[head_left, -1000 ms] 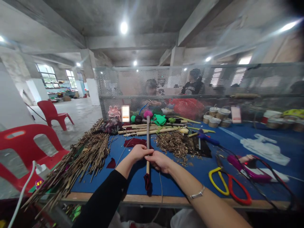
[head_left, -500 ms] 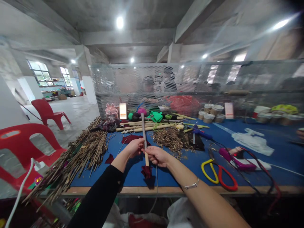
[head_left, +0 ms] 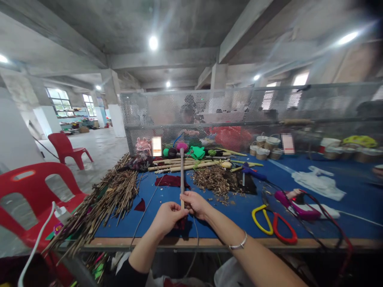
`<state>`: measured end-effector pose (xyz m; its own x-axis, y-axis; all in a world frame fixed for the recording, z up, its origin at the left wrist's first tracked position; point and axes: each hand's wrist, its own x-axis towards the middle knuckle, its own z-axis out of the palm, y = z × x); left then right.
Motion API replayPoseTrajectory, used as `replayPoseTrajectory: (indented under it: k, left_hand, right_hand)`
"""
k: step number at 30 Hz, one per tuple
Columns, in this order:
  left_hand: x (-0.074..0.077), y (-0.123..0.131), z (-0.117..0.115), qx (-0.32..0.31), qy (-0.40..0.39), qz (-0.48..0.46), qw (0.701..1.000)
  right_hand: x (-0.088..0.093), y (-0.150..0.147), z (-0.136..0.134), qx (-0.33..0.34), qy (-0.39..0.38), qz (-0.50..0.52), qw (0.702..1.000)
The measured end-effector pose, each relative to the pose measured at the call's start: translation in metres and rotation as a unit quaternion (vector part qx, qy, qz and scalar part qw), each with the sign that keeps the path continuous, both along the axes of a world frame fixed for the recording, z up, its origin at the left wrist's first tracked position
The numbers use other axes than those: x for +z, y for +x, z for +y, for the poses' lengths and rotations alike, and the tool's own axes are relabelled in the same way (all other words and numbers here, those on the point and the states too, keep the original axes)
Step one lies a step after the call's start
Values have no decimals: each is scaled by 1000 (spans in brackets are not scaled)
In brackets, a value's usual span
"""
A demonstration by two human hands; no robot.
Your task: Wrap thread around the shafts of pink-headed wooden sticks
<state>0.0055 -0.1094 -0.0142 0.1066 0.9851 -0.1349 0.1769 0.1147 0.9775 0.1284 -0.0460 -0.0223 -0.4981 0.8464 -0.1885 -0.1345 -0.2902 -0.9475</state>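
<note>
A long thin stick [head_left: 182,171], greyish along its upper part and pale near my fingers, points away from me over the blue table. My right hand [head_left: 194,203] pinches it near its lower end. Just below, my left hand [head_left: 171,217] has its fingers closed at the pale end, where dark red cloth [head_left: 180,224] hangs, mostly hidden by the hands. Beyond the stick lies a flat dark red cloth [head_left: 169,181], with a small red scrap [head_left: 140,205] to the left. A thin grey cord [head_left: 145,211] runs beside my left hand.
Bundled twigs [head_left: 119,193] cover the table's left side. Wood chips [head_left: 214,180] lie beyond my right hand. Red-and-yellow-handled scissors [head_left: 284,228], a purple tool [head_left: 296,205] and white plastic [head_left: 318,183] are at the right. A perforated metal screen [head_left: 167,107] stands behind; red chairs [head_left: 38,191] stand left.
My left hand has moved down the stick to its lower end, now covering much of the red cloth. My right hand has shifted slightly. The view has tilted up a little.
</note>
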Motion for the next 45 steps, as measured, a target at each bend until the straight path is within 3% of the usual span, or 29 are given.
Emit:
replayPoseTrajectory:
  k: [3, 6, 9, 11, 14, 17, 19, 24, 27, 29, 32, 34, 36, 41, 43, 45]
  left_hand:
    - [3, 0, 0, 12, 3, -55, 998]
    - [6, 1, -2, 4, -1, -112, 994]
    - [8, 2, -5, -8, -34, -192, 981]
    - [7, 2, -5, -21, -65, -231, 970]
    - [6, 2, -3, -28, -87, -179, 980]
    - [7, 1, 3, 1, -46, -65, 997]
    - [8, 1, 7, 4, -13, -42, 999]
    - [10, 0, 4, -66, -38, -174, 982]
    - [10, 0, 1, -67, -81, -224, 969]
    - [10, -1, 2, -51, -77, -161, 983]
    - [10, -3, 9, -27, -3, -13, 1000]
    - [10, -4, 13, -21, 37, 25, 999]
    - [10, -5, 14, -30, 28, -6, 999]
    - [10, -6, 5, -71, -56, -206, 974]
    - [9, -7, 3, -74, -82, -206, 972]
    - [9, -9, 5, -67, -79, -144, 984]
  right_hand:
    - [4, 4, -1, 10, 0, 26, 1000]
    - [10, 11, 1, 63, -14, 62, 996]
    - [12, 16, 3, 102, -29, 76, 991]
    - [11, 17, 4, 94, -23, 67, 993]
    - [6, 14, 5, 61, -8, 40, 997]
    - [2, 10, 6, 46, -5, 18, 999]
    - [2, 9, 6, 42, -5, 20, 999]
    - [8, 13, 5, 68, -33, 60, 995]
    - [8, 12, 5, 70, -40, 58, 995]
    - [6, 9, 5, 55, -30, 46, 997]
    - [3, 6, 6, 32, -17, 32, 999]
    - [3, 5, 8, 26, -18, 30, 999]
    - [5, 8, 11, 45, -30, 43, 998]
    - [7, 16, 14, 122, -53, 86, 987]
    - [5, 15, 13, 122, -34, 79, 989]
    - [2, 12, 11, 106, -13, 60, 993]
